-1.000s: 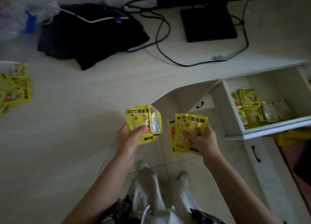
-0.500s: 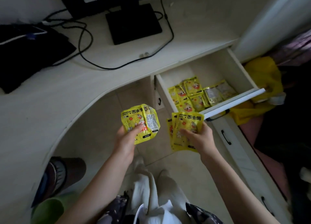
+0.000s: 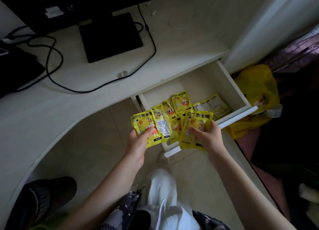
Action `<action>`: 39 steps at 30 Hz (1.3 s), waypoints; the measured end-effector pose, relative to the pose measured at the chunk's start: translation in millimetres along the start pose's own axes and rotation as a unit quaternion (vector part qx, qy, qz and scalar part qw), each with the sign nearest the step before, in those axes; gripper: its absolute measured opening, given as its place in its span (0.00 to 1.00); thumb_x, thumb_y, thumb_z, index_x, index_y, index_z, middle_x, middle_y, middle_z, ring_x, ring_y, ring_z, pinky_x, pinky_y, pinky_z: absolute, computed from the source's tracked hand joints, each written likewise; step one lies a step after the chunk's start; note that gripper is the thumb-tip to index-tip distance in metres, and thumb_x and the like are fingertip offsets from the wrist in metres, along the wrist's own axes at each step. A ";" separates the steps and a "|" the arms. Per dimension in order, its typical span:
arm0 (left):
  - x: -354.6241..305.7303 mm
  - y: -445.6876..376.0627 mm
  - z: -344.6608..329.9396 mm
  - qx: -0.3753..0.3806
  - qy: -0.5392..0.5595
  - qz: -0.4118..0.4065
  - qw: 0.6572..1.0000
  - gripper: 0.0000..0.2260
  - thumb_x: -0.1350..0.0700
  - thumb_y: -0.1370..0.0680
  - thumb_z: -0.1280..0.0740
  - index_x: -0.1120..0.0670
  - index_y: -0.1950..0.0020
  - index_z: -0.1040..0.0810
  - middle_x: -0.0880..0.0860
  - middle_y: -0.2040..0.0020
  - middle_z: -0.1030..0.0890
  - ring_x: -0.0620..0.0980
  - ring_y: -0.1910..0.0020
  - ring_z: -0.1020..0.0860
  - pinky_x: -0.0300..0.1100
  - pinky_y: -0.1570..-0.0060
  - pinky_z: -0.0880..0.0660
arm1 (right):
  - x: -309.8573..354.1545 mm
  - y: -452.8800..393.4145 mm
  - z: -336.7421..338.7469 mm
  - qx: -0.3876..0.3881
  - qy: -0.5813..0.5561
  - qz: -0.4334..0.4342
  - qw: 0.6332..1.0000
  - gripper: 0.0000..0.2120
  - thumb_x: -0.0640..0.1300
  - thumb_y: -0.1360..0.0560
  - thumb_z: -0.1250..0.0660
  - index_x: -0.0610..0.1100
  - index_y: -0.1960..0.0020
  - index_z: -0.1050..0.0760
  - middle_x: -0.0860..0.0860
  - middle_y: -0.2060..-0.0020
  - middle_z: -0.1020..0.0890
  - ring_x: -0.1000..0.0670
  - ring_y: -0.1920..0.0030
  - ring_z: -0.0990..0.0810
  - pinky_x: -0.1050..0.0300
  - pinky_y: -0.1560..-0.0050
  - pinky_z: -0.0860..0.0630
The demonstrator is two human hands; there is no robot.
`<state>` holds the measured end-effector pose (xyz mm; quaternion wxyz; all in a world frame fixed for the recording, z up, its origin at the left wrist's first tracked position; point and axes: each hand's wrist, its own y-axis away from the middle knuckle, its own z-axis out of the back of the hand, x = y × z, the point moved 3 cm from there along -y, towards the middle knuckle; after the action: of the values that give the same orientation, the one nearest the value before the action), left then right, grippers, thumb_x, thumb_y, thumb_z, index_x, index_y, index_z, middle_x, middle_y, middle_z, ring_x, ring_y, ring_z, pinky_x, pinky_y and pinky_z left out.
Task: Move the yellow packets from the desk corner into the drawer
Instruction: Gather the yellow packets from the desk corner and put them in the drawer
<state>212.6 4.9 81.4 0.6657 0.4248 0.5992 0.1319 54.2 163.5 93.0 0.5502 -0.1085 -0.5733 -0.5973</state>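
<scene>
Pale desk surface (image 3: 57,109) curves across the head view, with an open white drawer (image 3: 229,81) pulled out beneath its right end. Two small fans of yellow packets are held above the drawer's front edge: glossy, printed with a cartoon figure and black lettering, one turned to show a clear back panel. The left-hand packets (image 3: 151,128) are pinched between thumb and curled fingers of the left hand (image 3: 136,143); the right-hand packets (image 3: 195,126) are gripped likewise by the right hand (image 3: 208,136). More loose packets (image 3: 181,103) are seen lying inside the drawer. A black monitor base (image 3: 110,38) and trailing black cables (image 3: 57,57) are set on the desk; a yellow plastic bag (image 3: 255,90) lies beside the drawer.
</scene>
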 end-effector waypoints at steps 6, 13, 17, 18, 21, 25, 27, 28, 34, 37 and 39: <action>-8.4 -37.0 -49.4 -0.007 -0.010 0.020 1.000 0.11 0.60 0.29 0.26 0.56 0.47 0.19 0.56 0.50 0.15 0.56 0.49 0.17 0.53 0.44 0.22 | 32.1 -56.4 21.2 -0.004 0.016 0.009 1.000 0.17 0.40 0.33 0.23 0.42 0.47 0.25 0.45 0.56 0.16 0.45 0.57 0.16 0.47 0.55 0.18; 0.0 -75.8 -109.2 -0.042 -0.011 0.059 0.997 0.27 0.46 0.39 0.21 0.52 0.43 0.22 0.53 0.47 0.16 0.54 0.46 0.18 0.59 0.40 0.26 | 51.8 -131.1 49.6 0.012 0.063 0.017 0.998 0.17 0.42 0.33 0.23 0.43 0.46 0.24 0.50 0.57 0.17 0.51 0.58 0.18 0.58 0.63 0.21; 9.7 -90.9 -141.7 -0.070 -0.011 0.091 0.993 0.43 0.43 0.38 0.21 0.52 0.29 0.35 0.52 0.32 0.27 0.54 0.37 0.26 0.60 0.37 0.29 | 48.6 -178.1 60.8 0.046 0.101 0.007 0.994 0.17 0.45 0.34 0.23 0.46 0.47 0.23 0.50 0.56 0.16 0.49 0.54 0.17 0.52 0.56 0.18; 11.2 -93.5 -148.5 -0.089 -0.004 0.094 0.992 0.41 0.45 0.35 0.22 0.53 0.27 0.37 0.53 0.31 0.29 0.54 0.36 0.28 0.59 0.36 0.30 | 47.2 -190.2 62.2 0.057 0.116 0.006 0.992 0.18 0.46 0.34 0.23 0.47 0.47 0.23 0.49 0.55 0.16 0.48 0.53 0.17 0.50 0.55 0.18; 23.6 -105.7 -165.5 -0.134 -0.004 0.096 0.986 0.41 0.47 0.30 0.25 0.53 0.23 0.44 0.55 0.25 0.36 0.58 0.29 0.34 0.57 0.33 0.35 | 42.9 -225.5 63.0 0.084 0.161 0.012 0.983 0.19 0.47 0.34 0.24 0.46 0.46 0.23 0.49 0.54 0.16 0.46 0.51 0.17 0.47 0.52 0.18; 34.0 -121.1 -188.0 -0.160 -0.025 0.108 0.981 0.38 0.47 0.27 0.28 0.55 0.23 0.44 0.56 0.25 0.37 0.58 0.28 0.36 0.55 0.32 0.36 | 35.1 -262.5 56.1 0.108 0.191 0.006 0.976 0.20 0.46 0.35 0.23 0.47 0.45 0.23 0.50 0.54 0.16 0.46 0.51 0.17 0.46 0.50 0.19; 37.5 -131.1 -198.8 -0.162 -0.051 0.109 0.979 0.39 0.46 0.27 0.28 0.55 0.23 0.44 0.56 0.25 0.37 0.58 0.28 0.35 0.54 0.33 0.35 | 29.8 -279.0 49.9 0.119 0.204 0.004 0.972 0.20 0.46 0.35 0.23 0.46 0.44 0.23 0.49 0.53 0.17 0.46 0.50 0.18 0.47 0.50 0.19; 38.8 -137.6 -203.5 -0.164 -0.061 0.104 0.979 0.38 0.47 0.26 0.28 0.56 0.23 0.43 0.57 0.25 0.36 0.58 0.29 0.35 0.53 0.35 0.34 | 28.9 -285.3 46.7 0.118 0.208 0.006 0.971 0.21 0.45 0.35 0.23 0.46 0.44 0.24 0.49 0.52 0.17 0.46 0.49 0.18 0.47 0.49 0.19; 45.9 -162.1 -224.5 -0.161 -0.071 0.091 0.980 0.40 0.46 0.27 0.28 0.54 0.22 0.47 0.56 0.23 0.41 0.58 0.26 0.38 0.56 0.31 0.37 | 18.0 -310.3 32.5 0.134 0.216 0.024 0.967 0.24 0.49 0.36 0.23 0.47 0.42 0.25 0.49 0.50 0.17 0.46 0.48 0.18 0.45 0.48 0.19; 51.2 -166.5 -224.6 -0.162 -0.101 0.086 0.978 0.40 0.46 0.26 0.29 0.53 0.22 0.48 0.56 0.23 0.42 0.59 0.26 0.39 0.57 0.30 0.39 | 9.0 -315.3 33.6 0.143 0.219 0.001 0.965 0.22 0.46 0.34 0.23 0.45 0.43 0.24 0.47 0.51 0.17 0.45 0.49 0.17 0.45 0.49 0.19; 54.5 -165.7 -225.4 -0.150 -0.144 0.088 0.974 0.37 0.46 0.24 0.32 0.55 0.22 0.46 0.56 0.23 0.41 0.58 0.26 0.38 0.55 0.30 0.38 | 5.8 -316.2 36.5 0.142 0.221 -0.016 0.965 0.18 0.43 0.32 0.24 0.43 0.45 0.24 0.47 0.51 0.17 0.45 0.50 0.18 0.45 0.48 0.20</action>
<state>-34.3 33.9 -58.0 0.7870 0.3858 0.4306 0.2153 -213.4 106.7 -69.7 0.6635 0.1145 -0.5183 -0.5273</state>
